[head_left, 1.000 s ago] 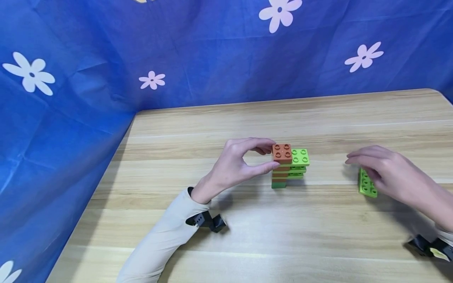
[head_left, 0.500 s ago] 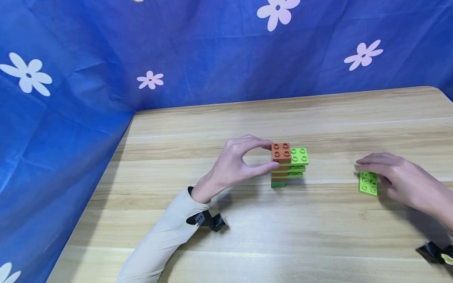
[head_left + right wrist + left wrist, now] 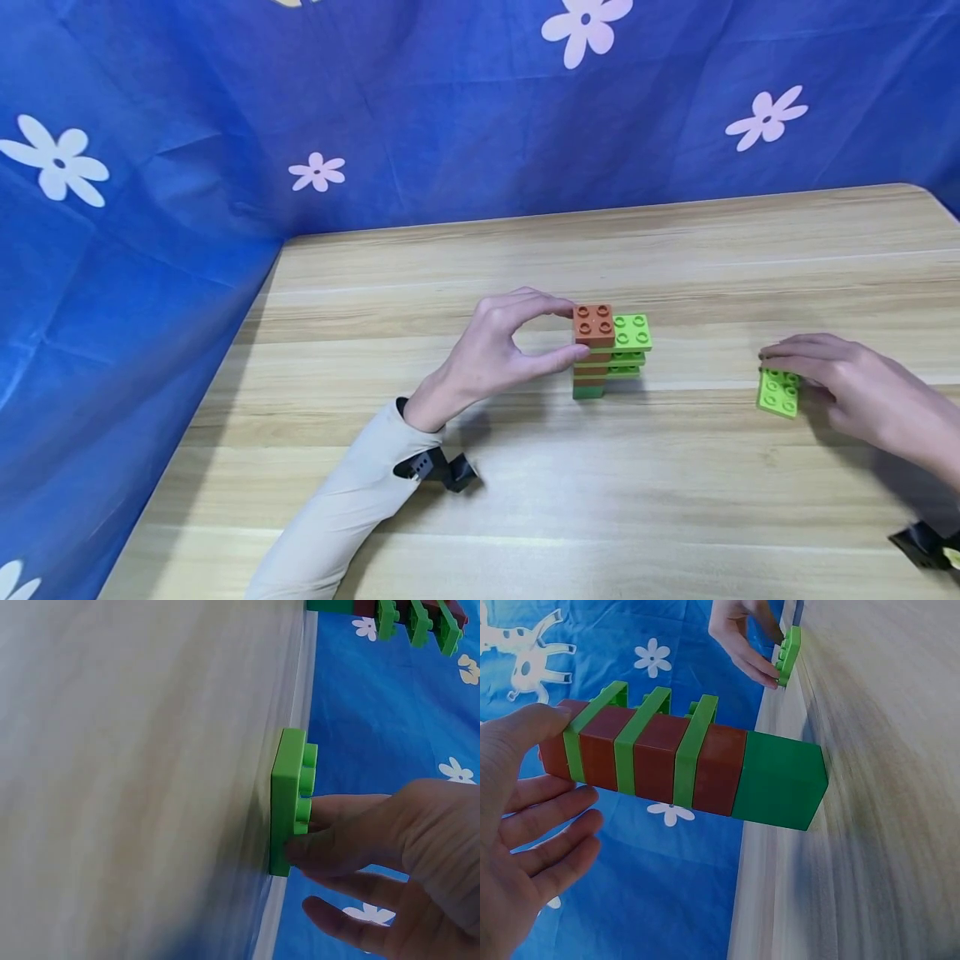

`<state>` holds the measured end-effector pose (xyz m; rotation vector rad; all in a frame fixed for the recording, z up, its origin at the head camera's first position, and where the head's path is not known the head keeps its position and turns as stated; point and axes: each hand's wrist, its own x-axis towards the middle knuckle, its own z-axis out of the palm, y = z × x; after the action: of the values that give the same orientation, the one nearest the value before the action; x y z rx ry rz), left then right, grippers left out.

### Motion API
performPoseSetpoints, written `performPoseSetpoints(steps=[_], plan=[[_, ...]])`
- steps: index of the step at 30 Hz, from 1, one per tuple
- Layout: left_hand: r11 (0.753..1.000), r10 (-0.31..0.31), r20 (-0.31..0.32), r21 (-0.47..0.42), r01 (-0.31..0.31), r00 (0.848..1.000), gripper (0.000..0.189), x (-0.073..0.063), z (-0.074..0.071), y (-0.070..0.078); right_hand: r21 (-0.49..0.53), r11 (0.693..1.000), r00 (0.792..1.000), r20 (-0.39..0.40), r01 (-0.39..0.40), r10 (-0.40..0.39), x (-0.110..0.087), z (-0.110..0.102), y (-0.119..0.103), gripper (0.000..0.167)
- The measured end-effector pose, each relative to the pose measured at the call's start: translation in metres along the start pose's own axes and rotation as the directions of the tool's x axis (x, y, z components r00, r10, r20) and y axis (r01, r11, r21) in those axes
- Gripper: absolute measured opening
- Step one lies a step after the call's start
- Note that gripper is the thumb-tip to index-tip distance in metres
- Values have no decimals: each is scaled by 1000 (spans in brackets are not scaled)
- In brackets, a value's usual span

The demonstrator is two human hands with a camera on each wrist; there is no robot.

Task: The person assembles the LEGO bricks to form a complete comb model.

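A tower of toy building bricks [image 3: 593,327] stands upright on the wooden table. Reddish-brown bricks alternate with light green plates that jut out to the right. At its foot is a dark green brick [image 3: 780,780]. My left hand [image 3: 502,350] holds the tower near its top, thumb in front and fingertips behind. To the right, my right hand [image 3: 855,379] pinches a light green building plate [image 3: 777,398] lying studs-up on the table. In the right wrist view the thumb presses one side of this plate [image 3: 283,787]; fingers behind are partly hidden.
The wooden table [image 3: 450,275] ends at the back and left against a blue curtain [image 3: 450,108] with white flowers. A black wrist camera mount [image 3: 453,472] hangs beneath the left wrist, close above the tabletop.
My right hand has moved slightly right and toward me, coming down to grip the light green plate, which has turned a little. My left hand and the tower have stayed nearly still.
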<state>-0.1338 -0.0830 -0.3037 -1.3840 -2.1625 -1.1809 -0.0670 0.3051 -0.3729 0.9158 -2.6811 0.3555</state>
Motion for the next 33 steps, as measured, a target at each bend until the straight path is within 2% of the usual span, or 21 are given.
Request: performPoseSetpoints(steps=[4, 9, 12, 14, 16, 19, 24, 33], plan=[[1000, -6, 1, -1, 6, 1000, 35, -1, 0, 0, -17, 1000, 1000, -22, 8, -9, -1, 0, 1, 54], [1000, -4, -2, -1, 4, 1000, 35, -1, 1, -1, -49, 999, 1000, 1, -12, 12, -1, 0, 3, 51], [1000, 0, -3, -1, 0, 1000, 35, -1, 1, -1, -43, 999, 1000, 5, -17, 17, -1, 1, 4, 41], [1000, 1, -4, -3, -2, 1000, 35, -1, 1, -1, -33, 999, 1000, 5, -20, 20, -2, 2, 5, 54], [1000, 2, -4, -3, -2, 1000, 35, -1, 1, -1, -31, 999, 1000, 4, -27, 27, -2, 2, 5, 58], [1000, 0, -5, -4, 0, 1000, 35, -1, 1, -1, -45, 996, 996, 38, -73, 75, 0, 2, 2, 43], [1000, -4, -5, -7, 4, 1000, 34, -1, 2, -1, -55, 987, 984, 86, -154, 158, 3, 1, -3, 43], [1000, 1, -5, -7, -1, 1000, 34, -2, 3, -2, -21, 989, 987, 49, -150, 150, 6, 2, -4, 44]])
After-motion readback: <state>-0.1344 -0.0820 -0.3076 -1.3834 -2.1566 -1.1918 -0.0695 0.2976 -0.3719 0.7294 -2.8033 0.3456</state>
